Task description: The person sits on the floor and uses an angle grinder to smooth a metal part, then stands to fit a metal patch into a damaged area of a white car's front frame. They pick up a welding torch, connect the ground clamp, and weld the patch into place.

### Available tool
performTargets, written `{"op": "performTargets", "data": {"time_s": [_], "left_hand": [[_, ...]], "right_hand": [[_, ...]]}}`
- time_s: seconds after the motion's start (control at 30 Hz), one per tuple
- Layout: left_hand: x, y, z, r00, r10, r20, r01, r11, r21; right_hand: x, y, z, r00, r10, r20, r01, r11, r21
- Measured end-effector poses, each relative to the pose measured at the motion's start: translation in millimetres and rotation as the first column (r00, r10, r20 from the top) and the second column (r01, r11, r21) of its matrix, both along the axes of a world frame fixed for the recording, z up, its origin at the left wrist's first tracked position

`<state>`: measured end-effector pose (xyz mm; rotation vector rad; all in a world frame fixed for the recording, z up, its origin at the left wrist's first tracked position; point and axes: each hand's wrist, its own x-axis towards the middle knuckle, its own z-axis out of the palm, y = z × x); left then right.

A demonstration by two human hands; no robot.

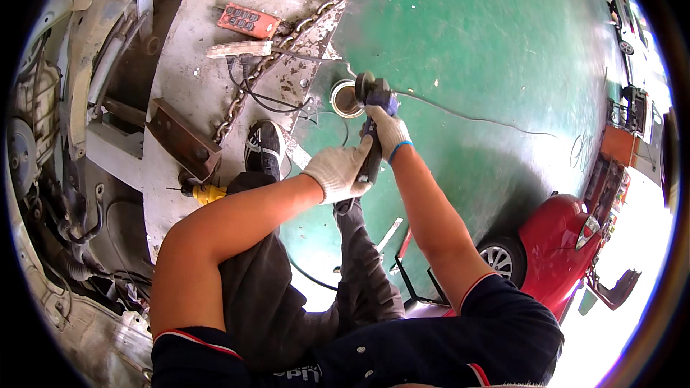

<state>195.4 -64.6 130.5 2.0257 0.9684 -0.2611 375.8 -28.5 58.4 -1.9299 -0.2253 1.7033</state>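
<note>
I hold an angle grinder (pixel 370 159) with a blue head and dark body in front of me, above the green floor. My left hand (pixel 336 174), in a white knit glove, is closed round the rear of its body. My right hand (pixel 389 134), gloved the same with a blue cuff edge, grips it closer to the head. The disc end points away from me, beside an open round tin (pixel 334 91) on the floor. Whether the disc turns I cannot tell.
On the pale metal platform (pixel 183 50) at left lie an orange button remote (pixel 248 20), a power strip (pixel 239 49) with plugged cords, a rusty chain (pixel 236 105), a brown steel channel (pixel 185 140) and a yellow power tool (pixel 208 194). A red car (pixel 550 244) stands right.
</note>
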Motion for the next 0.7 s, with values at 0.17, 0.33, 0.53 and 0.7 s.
{"op": "performTargets", "data": {"time_s": [0.17,0.33,0.53,0.7], "left_hand": [[-36,24,-22,0.995,0.090,-0.047,-0.091,0.995,-0.040],[-81,10,-61,0.931,0.103,-0.350,-0.061,0.990,0.128],[-114,3,-86,0.977,0.116,-0.177,-0.082,0.978,0.191],[-128,11,-85,0.989,0.126,-0.075,-0.115,0.983,0.144]], "right_hand": [[-23,63,19,0.892,0.264,0.367,-0.365,0.900,0.239],[-60,152,8,0.617,0.359,0.700,-0.621,0.769,0.153],[-116,245,-7,0.463,0.435,0.772,-0.754,0.652,0.085],[-156,275,-27,0.390,0.370,0.843,-0.746,0.664,0.054]]}}
